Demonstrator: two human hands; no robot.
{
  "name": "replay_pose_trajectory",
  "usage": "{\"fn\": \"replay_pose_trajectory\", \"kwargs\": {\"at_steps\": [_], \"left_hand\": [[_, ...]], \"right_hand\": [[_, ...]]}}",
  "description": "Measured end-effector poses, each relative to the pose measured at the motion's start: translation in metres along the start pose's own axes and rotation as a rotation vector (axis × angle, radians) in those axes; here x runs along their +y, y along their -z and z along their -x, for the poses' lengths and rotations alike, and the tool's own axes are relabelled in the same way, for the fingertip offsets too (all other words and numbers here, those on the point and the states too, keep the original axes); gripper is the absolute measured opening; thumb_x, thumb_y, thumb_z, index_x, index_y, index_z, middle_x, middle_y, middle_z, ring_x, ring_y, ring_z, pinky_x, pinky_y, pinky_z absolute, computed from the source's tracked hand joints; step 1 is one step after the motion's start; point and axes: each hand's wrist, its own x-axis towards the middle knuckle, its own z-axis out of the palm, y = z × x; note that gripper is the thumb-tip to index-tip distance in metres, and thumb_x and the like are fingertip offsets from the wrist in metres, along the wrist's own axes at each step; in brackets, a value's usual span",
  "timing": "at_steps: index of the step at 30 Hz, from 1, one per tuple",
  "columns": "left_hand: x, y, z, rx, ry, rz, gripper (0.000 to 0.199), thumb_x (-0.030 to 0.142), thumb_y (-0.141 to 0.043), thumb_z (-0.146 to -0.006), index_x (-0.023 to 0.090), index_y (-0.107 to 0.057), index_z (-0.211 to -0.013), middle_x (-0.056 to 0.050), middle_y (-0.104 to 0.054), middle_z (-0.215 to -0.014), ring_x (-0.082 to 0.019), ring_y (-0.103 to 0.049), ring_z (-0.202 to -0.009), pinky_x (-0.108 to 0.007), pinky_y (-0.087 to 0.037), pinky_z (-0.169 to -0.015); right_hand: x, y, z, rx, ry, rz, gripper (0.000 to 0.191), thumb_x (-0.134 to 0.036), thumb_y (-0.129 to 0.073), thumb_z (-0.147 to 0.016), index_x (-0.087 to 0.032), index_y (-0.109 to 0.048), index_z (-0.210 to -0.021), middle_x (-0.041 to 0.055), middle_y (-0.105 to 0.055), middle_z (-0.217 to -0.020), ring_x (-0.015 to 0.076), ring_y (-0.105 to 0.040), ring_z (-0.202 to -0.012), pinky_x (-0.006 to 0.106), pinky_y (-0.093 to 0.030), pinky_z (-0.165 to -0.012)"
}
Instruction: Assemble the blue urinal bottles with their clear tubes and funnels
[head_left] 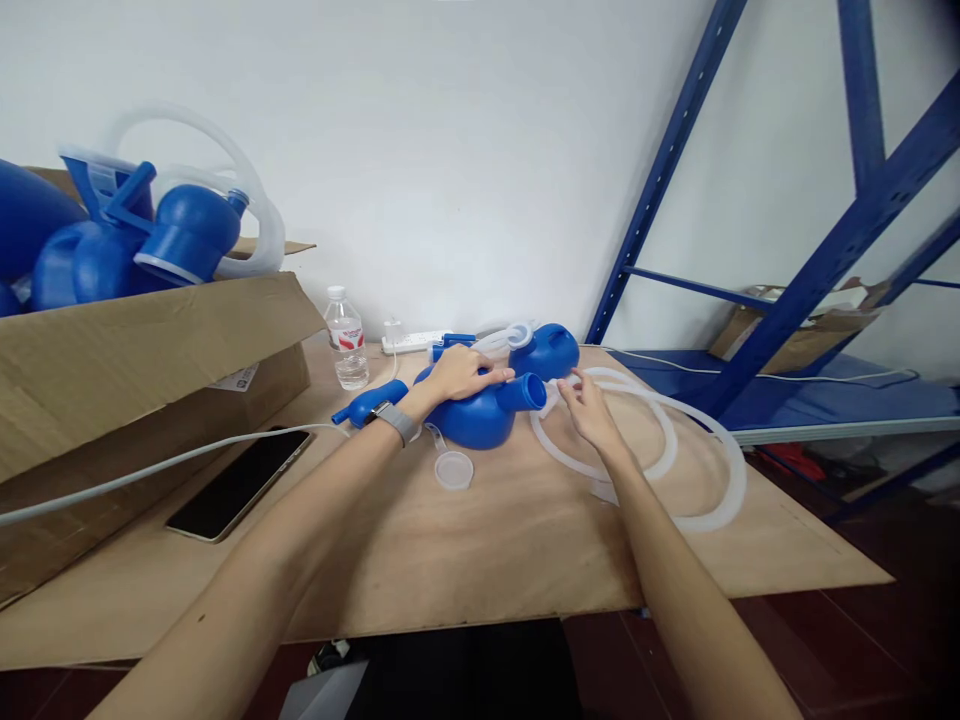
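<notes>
My left hand [466, 374] lies on top of a blue plastic bottle [474, 420], its fingers stretched toward the open neck, which points right. Beside that neck is my right hand [589, 408], closed in a pinch at the near end of the clear tubing; what its fingertips grip is too small to make out. The coiled translucent tube [731, 480] spreads over the table's right side. A clear round cap [454, 469] lies in front of the bottle. Behind stands a second blue bottle [551, 350], and a smaller blue piece [375, 402] is left of my left hand.
A cardboard box [150, 370] full of blue bottles and tubing takes up the left. Near it are a black phone [238, 485], a white cable and a water bottle [346, 340]. A power strip [416, 341] lies by the wall. Blue metal shelving [847, 240] stands at right.
</notes>
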Motion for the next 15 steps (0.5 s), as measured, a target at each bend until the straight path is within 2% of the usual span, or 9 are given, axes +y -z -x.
{"fn": "replay_pose_trajectory", "kwargs": {"at_steps": [3, 5, 8, 11, 13, 15], "left_hand": [[-0.004, 0.003, 0.003, 0.001, 0.025, 0.023, 0.063, 0.068, -0.042, -0.096, 0.02, -0.081, -0.085, -0.007, -0.073, -0.072, -0.022, -0.063, -0.072, -0.031, -0.036, -0.07], [-0.006, 0.004, 0.006, 0.003, 0.046, 0.026, 0.063, 0.071, -0.044, -0.094, 0.02, -0.08, -0.084, -0.007, -0.072, -0.071, -0.021, -0.061, -0.069, -0.031, -0.034, -0.068], [-0.009, 0.005, 0.007, -0.006, 0.059, 0.008, 0.066, 0.074, -0.043, -0.093, 0.019, -0.077, -0.077, -0.006, -0.07, -0.07, -0.02, -0.058, -0.065, -0.031, -0.031, -0.064], [-0.01, 0.005, 0.007, -0.017, 0.054, -0.025, 0.068, 0.075, -0.041, -0.093, 0.019, -0.074, -0.073, -0.006, -0.07, -0.069, -0.019, -0.056, -0.063, -0.032, -0.028, -0.062], [-0.01, 0.005, 0.007, -0.015, 0.055, -0.043, 0.068, 0.075, -0.04, -0.094, 0.019, -0.074, -0.074, -0.007, -0.07, -0.071, -0.019, -0.056, -0.063, -0.032, -0.027, -0.062], [-0.009, 0.005, 0.008, -0.012, 0.059, -0.05, 0.068, 0.074, -0.04, -0.094, 0.019, -0.074, -0.075, -0.007, -0.071, -0.073, -0.02, -0.057, -0.065, -0.032, -0.028, -0.062]], "right_hand": [[-0.016, -0.005, 0.009, -0.047, 0.006, 0.089, 0.057, -0.064, -0.044, -0.096, -0.021, -0.067, -0.126, 0.0171, -0.064, -0.125, 0.037, -0.058, -0.122, 0.06, -0.044, -0.106], [-0.037, -0.004, 0.014, -0.033, 0.119, 0.003, 0.05, -0.06, -0.042, -0.099, -0.021, -0.071, -0.115, 0.0151, -0.065, -0.122, 0.0339, -0.058, -0.12, 0.056, -0.043, -0.107], [-0.068, 0.001, 0.022, 0.001, 0.379, -0.193, 0.043, -0.051, -0.038, -0.105, -0.021, -0.07, -0.106, 0.0114, -0.068, -0.111, 0.0271, -0.063, -0.108, 0.045, -0.049, -0.099], [-0.087, 0.005, 0.029, 0.014, 0.592, -0.115, 0.033, -0.051, -0.055, -0.099, -0.022, -0.068, -0.108, 0.0103, -0.07, -0.106, 0.028, -0.063, -0.102, 0.044, -0.049, -0.095], [-0.091, 0.005, 0.032, 0.024, 0.635, -0.062, 0.035, -0.05, -0.063, -0.095, -0.022, -0.067, -0.116, 0.0106, -0.071, -0.109, 0.0288, -0.063, -0.101, 0.045, -0.049, -0.094], [-0.088, 0.003, 0.032, 0.021, 0.617, -0.073, 0.034, -0.048, -0.063, -0.096, -0.022, -0.067, -0.118, 0.0103, -0.071, -0.108, 0.0277, -0.065, -0.099, 0.043, -0.051, -0.091]]}}
